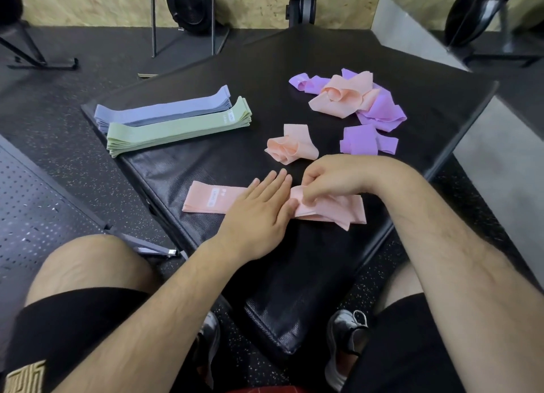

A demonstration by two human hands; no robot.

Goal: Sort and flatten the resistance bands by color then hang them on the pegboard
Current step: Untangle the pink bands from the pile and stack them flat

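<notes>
Peach band (pixel 206 199) on bench (pixel 223 157), near front edge, right end bunched. Left hand (pixel 256 213) flat, fingers straight, pressing band's middle. Right hand (pixel 335 180) pinching bunched end. Keep left pressure firm; draw fold rightward; smooth outward; match edges like green stack (pixel 176 130).

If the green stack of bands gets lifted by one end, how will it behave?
The green stack probably sags and fans apart: many loose thin layers show at its end. Likely floppy, like the crumpled peach band nearby. Pushed, it should slide, not roll.
</notes>
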